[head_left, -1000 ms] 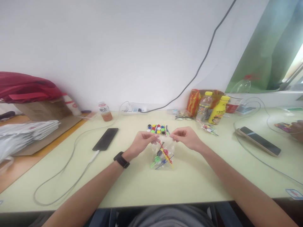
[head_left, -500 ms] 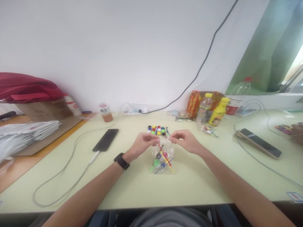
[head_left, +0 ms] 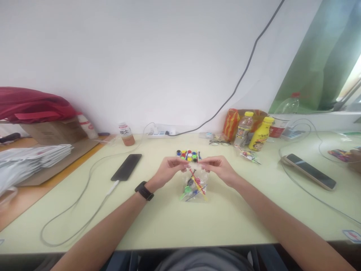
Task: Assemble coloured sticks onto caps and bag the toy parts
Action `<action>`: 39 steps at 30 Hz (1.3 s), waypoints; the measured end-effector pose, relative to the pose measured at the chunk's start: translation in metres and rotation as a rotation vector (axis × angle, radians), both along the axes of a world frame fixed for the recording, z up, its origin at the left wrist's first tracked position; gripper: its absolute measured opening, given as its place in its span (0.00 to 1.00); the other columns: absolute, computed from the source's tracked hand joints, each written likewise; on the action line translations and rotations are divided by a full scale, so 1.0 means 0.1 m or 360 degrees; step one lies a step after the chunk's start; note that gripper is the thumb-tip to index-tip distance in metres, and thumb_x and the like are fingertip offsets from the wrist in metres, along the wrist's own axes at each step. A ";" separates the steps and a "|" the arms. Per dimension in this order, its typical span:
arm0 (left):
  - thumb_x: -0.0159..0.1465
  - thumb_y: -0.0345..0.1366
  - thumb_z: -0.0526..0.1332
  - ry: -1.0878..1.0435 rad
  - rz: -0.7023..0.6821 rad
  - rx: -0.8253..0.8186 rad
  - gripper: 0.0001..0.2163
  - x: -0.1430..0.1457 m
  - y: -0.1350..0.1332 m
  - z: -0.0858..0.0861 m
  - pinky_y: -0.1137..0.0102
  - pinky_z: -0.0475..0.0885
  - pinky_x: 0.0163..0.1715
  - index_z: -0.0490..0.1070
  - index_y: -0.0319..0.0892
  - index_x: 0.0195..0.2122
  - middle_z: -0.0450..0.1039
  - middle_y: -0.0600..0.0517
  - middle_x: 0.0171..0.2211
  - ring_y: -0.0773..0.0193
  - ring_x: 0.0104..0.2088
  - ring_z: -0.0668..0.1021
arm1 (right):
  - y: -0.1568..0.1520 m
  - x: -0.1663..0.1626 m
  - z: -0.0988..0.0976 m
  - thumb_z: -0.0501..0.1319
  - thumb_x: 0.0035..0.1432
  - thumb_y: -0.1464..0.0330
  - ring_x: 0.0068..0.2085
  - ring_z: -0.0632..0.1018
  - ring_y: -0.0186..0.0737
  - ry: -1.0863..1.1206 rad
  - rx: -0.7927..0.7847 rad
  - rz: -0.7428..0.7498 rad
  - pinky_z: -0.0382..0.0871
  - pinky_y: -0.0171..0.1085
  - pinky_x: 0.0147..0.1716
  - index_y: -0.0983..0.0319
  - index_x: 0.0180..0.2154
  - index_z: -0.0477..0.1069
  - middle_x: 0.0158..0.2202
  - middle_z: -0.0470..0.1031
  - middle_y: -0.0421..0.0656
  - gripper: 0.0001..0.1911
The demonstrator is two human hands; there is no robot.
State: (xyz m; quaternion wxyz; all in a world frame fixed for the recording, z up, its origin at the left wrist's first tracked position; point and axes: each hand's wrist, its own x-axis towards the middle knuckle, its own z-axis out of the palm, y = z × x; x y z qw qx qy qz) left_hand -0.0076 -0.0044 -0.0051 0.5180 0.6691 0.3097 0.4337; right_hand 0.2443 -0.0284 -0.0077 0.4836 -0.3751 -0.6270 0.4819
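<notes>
A small clear plastic bag with coloured sticks and small round pieces inside hangs over the pale green table. My left hand, with a black watch on its wrist, pinches the bag's top edge on the left. My right hand pinches the same edge on the right, fingertips almost meeting the left hand's. Just behind the hands lies a set of small paint pots in several colours.
A black phone on a white cable lies to the left, another phone to the right. Bottles, a snack bag and glasses stand at the back right; a drink bottle and power strip at the back. Another person's hand at far right.
Both hands have drawn closer together along the bag's top edge; the bag has barely shifted.
</notes>
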 end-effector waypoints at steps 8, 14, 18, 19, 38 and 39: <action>0.61 0.39 0.71 -0.0069 0.0108 -0.0018 0.09 -0.01 0.03 -0.05 0.67 0.74 0.39 0.85 0.41 0.40 0.81 0.46 0.33 0.62 0.34 0.78 | -0.02 0.02 0.02 0.70 0.56 0.62 0.34 0.72 0.38 0.0086 0.0058 0.0062 0.67 0.40 0.38 0.57 0.40 0.86 0.33 0.78 0.43 0.11; 0.60 0.37 0.71 -0.0216 0.0137 -0.0159 0.08 0.01 0.04 -0.05 0.66 0.73 0.39 0.86 0.41 0.39 0.81 0.46 0.32 0.62 0.33 0.77 | 0.00 0.02 0.00 0.68 0.58 0.63 0.35 0.73 0.39 0.0111 0.0088 0.0073 0.68 0.41 0.40 0.56 0.40 0.86 0.36 0.78 0.44 0.10; 0.58 0.34 0.71 -0.0350 0.0064 -0.0267 0.05 0.01 0.04 -0.03 0.68 0.73 0.38 0.85 0.40 0.34 0.81 0.46 0.32 0.64 0.33 0.77 | 0.01 0.03 0.00 0.67 0.58 0.64 0.37 0.74 0.40 0.0132 0.0091 0.0084 0.68 0.40 0.40 0.57 0.39 0.86 0.37 0.79 0.45 0.10; 0.58 0.34 0.71 -0.0356 0.0053 -0.0269 0.05 0.01 0.04 -0.03 0.68 0.73 0.38 0.85 0.40 0.34 0.81 0.46 0.32 0.64 0.33 0.77 | 0.00 0.03 0.01 0.67 0.59 0.63 0.37 0.74 0.40 0.0129 0.0102 0.0090 0.68 0.40 0.40 0.57 0.40 0.86 0.36 0.78 0.45 0.10; 0.60 0.44 0.73 0.0154 0.0161 0.0167 0.13 -0.05 0.08 -0.06 0.67 0.77 0.40 0.84 0.39 0.39 0.84 0.44 0.38 0.59 0.37 0.82 | 0.02 -0.01 -0.03 0.72 0.54 0.54 0.38 0.82 0.45 -0.0160 0.0177 -0.0190 0.76 0.42 0.40 0.60 0.38 0.83 0.38 0.84 0.47 0.17; 0.60 0.44 0.73 0.0154 0.0150 0.0172 0.13 -0.06 0.08 -0.06 0.67 0.77 0.39 0.83 0.39 0.39 0.84 0.45 0.38 0.59 0.36 0.82 | 0.02 -0.01 -0.04 0.72 0.53 0.53 0.37 0.82 0.44 -0.0147 0.0152 -0.0198 0.76 0.42 0.40 0.60 0.38 0.83 0.37 0.84 0.46 0.18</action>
